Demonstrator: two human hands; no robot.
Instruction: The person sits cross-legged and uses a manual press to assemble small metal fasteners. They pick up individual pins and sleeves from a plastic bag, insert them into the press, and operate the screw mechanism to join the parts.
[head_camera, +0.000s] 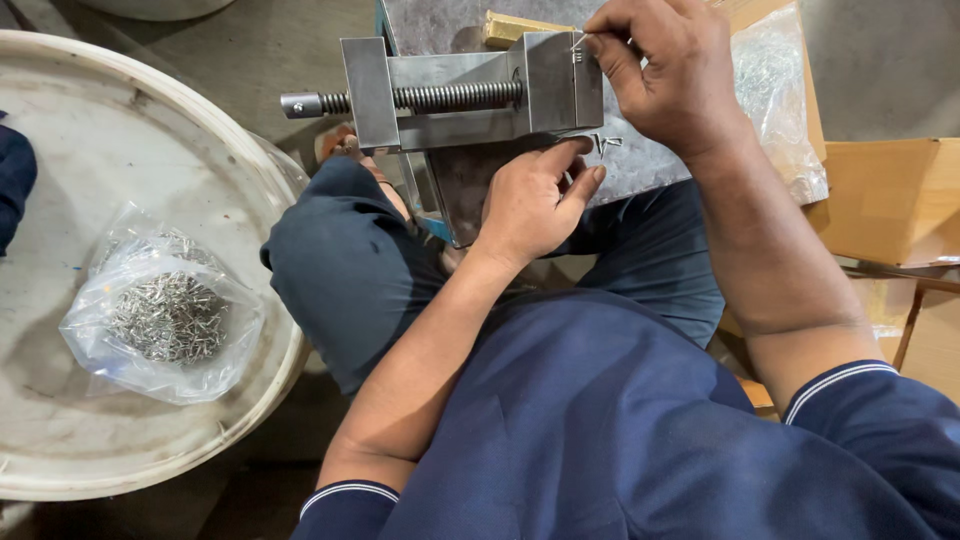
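A steel bench vise (470, 88) with a threaded screw sits in front of my knees. My right hand (665, 75) pinches a small bent wire clip (579, 45) at the top edge of the vise's jaw block. My left hand (535, 200) rests lower, against the vise's underside, its fingers curled around small wire pieces; one wire piece (607, 143) sticks out past its fingertips. A yellow wooden block (520, 27) lies behind the vise jaw.
A clear plastic bag of several small metal clips (165, 315) lies on a round white lid (60, 160) at the left. Another clear bag (775, 85) sits at the right of the vise. Cardboard boxes (890, 195) stand at the right.
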